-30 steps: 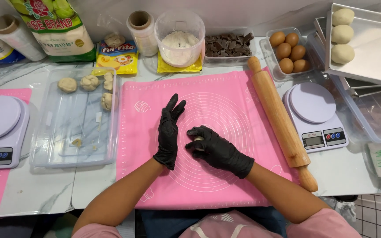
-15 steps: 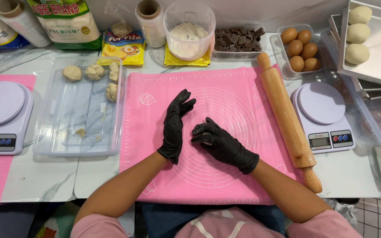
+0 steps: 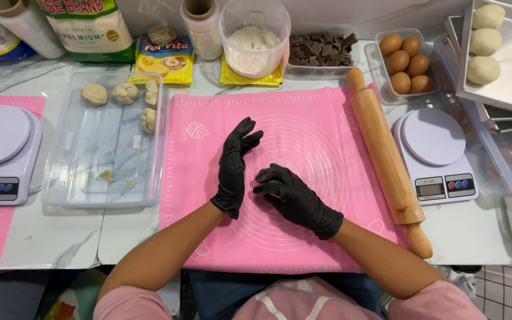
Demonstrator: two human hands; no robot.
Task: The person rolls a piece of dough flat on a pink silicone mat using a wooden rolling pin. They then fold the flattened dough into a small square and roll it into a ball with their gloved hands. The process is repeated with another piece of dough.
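Change: both gloved hands stay together mid-mat, barely shifted.
Tray [image 3: 66,178]: dough pieces, far left.
Left hand [image 3: 234,169]: open, on edge, holding nothing.
Right hand [image 3: 291,195]: cupped downward; contents hidden.
Mat [image 3: 327,142]: pink, beneath both.
Rolling pin [image 3: 386,157]: right, untouched.

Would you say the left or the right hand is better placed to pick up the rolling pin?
Probably the right hand: it rests on the pink mat, nearer the rolling pin; the left hand stands edge-on farther away.

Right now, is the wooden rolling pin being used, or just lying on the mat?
Lying unused. The rolling pin rests flat along the pink mat's right edge, apart from both gloved hands, left hand and right hand.
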